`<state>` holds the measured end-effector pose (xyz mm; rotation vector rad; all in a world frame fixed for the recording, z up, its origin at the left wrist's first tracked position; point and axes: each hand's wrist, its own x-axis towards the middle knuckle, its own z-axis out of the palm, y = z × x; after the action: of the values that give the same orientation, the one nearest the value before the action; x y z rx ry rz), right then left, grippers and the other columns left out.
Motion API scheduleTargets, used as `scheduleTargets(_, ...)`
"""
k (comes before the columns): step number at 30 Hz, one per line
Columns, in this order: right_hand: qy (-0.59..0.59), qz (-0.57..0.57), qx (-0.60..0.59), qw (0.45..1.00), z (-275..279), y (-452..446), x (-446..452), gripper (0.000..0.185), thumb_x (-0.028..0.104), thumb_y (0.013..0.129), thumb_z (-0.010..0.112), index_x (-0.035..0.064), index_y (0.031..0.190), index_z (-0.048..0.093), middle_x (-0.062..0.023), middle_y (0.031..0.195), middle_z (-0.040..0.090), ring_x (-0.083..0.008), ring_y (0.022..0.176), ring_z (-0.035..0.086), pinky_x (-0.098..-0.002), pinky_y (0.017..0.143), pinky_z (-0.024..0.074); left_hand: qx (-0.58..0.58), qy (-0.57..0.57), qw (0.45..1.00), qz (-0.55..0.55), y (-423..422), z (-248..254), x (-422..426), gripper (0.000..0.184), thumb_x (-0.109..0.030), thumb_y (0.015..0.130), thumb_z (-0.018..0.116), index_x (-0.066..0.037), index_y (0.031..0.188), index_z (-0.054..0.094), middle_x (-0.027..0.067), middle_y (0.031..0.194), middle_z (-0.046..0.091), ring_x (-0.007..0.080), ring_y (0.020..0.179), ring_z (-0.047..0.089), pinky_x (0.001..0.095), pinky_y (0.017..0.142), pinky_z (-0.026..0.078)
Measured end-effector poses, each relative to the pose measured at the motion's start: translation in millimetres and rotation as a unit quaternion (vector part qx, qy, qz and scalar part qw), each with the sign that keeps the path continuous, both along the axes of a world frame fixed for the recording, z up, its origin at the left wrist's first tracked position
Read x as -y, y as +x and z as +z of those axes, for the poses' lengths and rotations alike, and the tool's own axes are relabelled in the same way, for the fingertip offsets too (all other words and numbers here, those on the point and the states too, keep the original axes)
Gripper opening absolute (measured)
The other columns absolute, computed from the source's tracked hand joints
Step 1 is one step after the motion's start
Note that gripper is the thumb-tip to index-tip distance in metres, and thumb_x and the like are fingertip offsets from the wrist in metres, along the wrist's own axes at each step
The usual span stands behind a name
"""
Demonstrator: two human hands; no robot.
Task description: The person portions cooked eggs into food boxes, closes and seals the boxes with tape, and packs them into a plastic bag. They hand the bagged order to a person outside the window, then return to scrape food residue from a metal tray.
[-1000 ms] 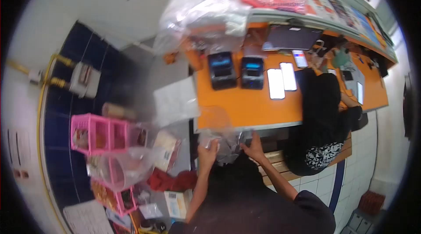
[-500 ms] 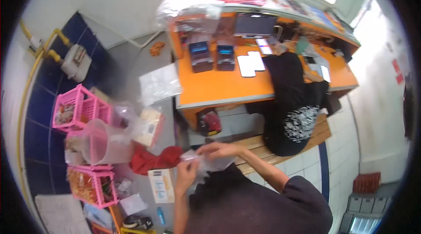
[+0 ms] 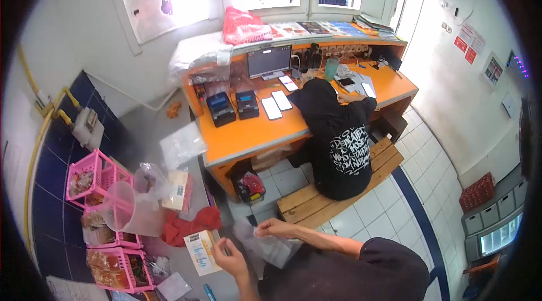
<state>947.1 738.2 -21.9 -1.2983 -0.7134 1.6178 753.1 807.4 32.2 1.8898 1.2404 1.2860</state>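
Note:
A clear plastic bag [image 3: 270, 249] hangs in front of my body, pinched at its upper edge between the thumb and fingers of my right hand [image 3: 276, 229]. My left hand [image 3: 230, 258] is a little to the left of the bag, apart from it. Its fingers are loosely bent and nothing shows in them. Just beyond that hand a white and yellow printed box [image 3: 201, 253] lies on the grey counter [image 3: 189, 275]. A crumpled red cloth [image 3: 189, 225] rests behind the box.
Pink baskets [image 3: 121, 267] with packets and a translucent pitcher [image 3: 135, 211] line the left side. Ahead, a person in black [image 3: 341, 148] sits on a wooden bench [image 3: 302, 208], leaning on the orange desk [image 3: 243, 140]. A blue pen [image 3: 209, 292] lies near the front.
My hands have separated: the left has come away from the bag, while the right keeps hold of it. The bag hangs lower and more spread out. The head view has shifted.

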Motion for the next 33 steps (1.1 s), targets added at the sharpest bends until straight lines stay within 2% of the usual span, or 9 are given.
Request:
scheduleTargets(3, -0.092, 0.017, 0.028, 0.995, -2.9, -15.8, -1.6, 0.027, 0.029, 0.095, 0.069, 0.0042, 0.106, 0.072, 0.0001, 0.097, 0.067, -0.007, 0.094, 0.057, -0.0256, 0.083, 0.0462, 0.096, -0.286, 0.947, -0.108, -16.0, -31.6, 19.7, 0.014, -0.012, 0.091, 0.069, -0.001, 0.093, 0.061, 0.0073, 0.082, 0.064, 0.0185, 0.078, 0.063, 0.0311, 0.072, 0.05)
scheduleTargets(7, -0.001, -0.066, 0.116, 0.991, -33.2, -41.4, 16.6, 0.029, 0.032, 0.095, 0.069, 0.0041, 0.104, 0.072, -0.0009, 0.099, 0.067, -0.0089, 0.093, 0.058, -0.026, 0.082, 0.047, 0.038, -0.2, 0.968, -0.15, -0.9, -71.8, 51.1, 0.015, -0.012, 0.091, 0.071, -0.002, 0.089, 0.06, 0.0043, 0.079, 0.064, 0.0124, 0.073, 0.061, 0.027, 0.066, 0.049)
scheduleTargets(9, 0.006, -0.068, -0.047, 0.997, -12.0, -43.5, 39.8, 0.032, 0.034, 0.095, 0.067, 0.0034, 0.104, 0.071, -0.0027, 0.102, 0.066, -0.0096, 0.093, 0.059, -0.0259, 0.082, 0.0475, 0.1, -0.257, 0.95, -0.151, -2.1, -65.6, 63.0, 0.016, -0.015, 0.094, 0.07, -0.002, 0.089, 0.061, 0.0012, 0.074, 0.061, 0.0074, 0.068, 0.057, 0.0241, 0.063, 0.047)
scheduleTargets(14, -0.064, -0.005, -0.056, 0.996, -39.2, -20.5, 75.5, 0.037, 0.038, 0.095, 0.067, 0.0027, 0.105, 0.071, 0.002, 0.089, 0.064, -0.0084, 0.084, 0.057, -0.0247, 0.072, 0.0457, 0.084, -0.294, 0.937, -0.169, 15.1, -71.0, 94.5, 0.019, -0.016, 0.093, 0.072, -0.002, 0.086, 0.06, -0.0011, 0.073, 0.059, 0.0063, 0.07, 0.056, 0.0223, 0.063, 0.044)
scheduleTargets(17, -0.123, -0.008, 0.103, 0.987, 1.1, -2.6, 97.5, 0.039, 0.04, 0.095, 0.067, 0.0022, 0.106, 0.07, 0.0037, 0.085, 0.063, -0.0076, 0.08, 0.055, -0.0249, 0.067, 0.044, 0.067, -0.374, 0.91, -0.165, 24.6, -82.6, 121.6, 0.017, -0.012, 0.09, 0.073, -0.002, 0.087, 0.06, 0.0035, 0.08, 0.066, 0.0101, 0.075, 0.061, 0.0259, 0.068, 0.049)
scheduleTargets(22, 0.095, -0.033, -0.065, 0.993, -10.1, 16.2, 135.6, 0.043, 0.046, 0.096, 0.065, 0.0058, 0.082, 0.07, 0.0024, 0.068, 0.058, -0.0074, 0.062, 0.054, -0.0252, 0.057, 0.0433, 0.098, -0.322, 0.933, -0.125, 51.0, -59.9, 158.4, 0.014, -0.013, 0.091, 0.073, -0.001, 0.089, 0.065, 0.0052, 0.081, 0.068, 0.0106, 0.076, 0.061, 0.0263, 0.067, 0.049)
scheduleTargets(26, 0.049, 0.013, -0.069, 0.996, -39.4, 52.7, 150.9, 0.041, 0.043, 0.098, 0.063, 0.0042, 0.086, 0.07, 0.0007, 0.068, 0.06, -0.0085, 0.063, 0.056, -0.0261, 0.059, 0.0461, 0.107, -0.33, 0.928, -0.137, 79.9, -71.1, 184.6, 0.017, -0.015, 0.093, 0.07, 0.001, 0.092, 0.065, 0.0055, 0.082, 0.068, 0.0112, 0.075, 0.061, 0.0267, 0.067, 0.049)
scheduleTargets(31, -0.082, 0.087, 0.14, 0.983, -5.0, 85.6, 148.8, 0.046, 0.05, 0.097, 0.061, 0.0036, 0.095, 0.067, -0.0012, 0.084, 0.064, -0.0115, 0.079, 0.059, -0.0289, 0.067, 0.0469, 0.045, -0.376, 0.917, -0.129, 121.7, -45.5, 207.5, 0.038, -0.03, 0.104, 0.055, 0.004, 0.089, 0.063, 0.0041, 0.074, 0.063, 0.0121, 0.069, 0.057, 0.0297, 0.062, 0.046)
scheduleTargets(33, -0.029, 0.05, 0.064, 0.996, -13.6, 87.6, 148.6, 0.05, 0.052, 0.097, 0.059, 0.0034, 0.086, 0.065, -0.0024, 0.077, 0.061, -0.0109, 0.075, 0.058, -0.0299, 0.066, 0.0476, -0.026, -0.309, 0.942, -0.13, 130.1, -66.1, 205.4, 0.04, -0.03, 0.104, 0.054, 0.006, 0.088, 0.063, 0.0051, 0.074, 0.063, 0.0139, 0.069, 0.058, 0.0313, 0.063, 0.046)
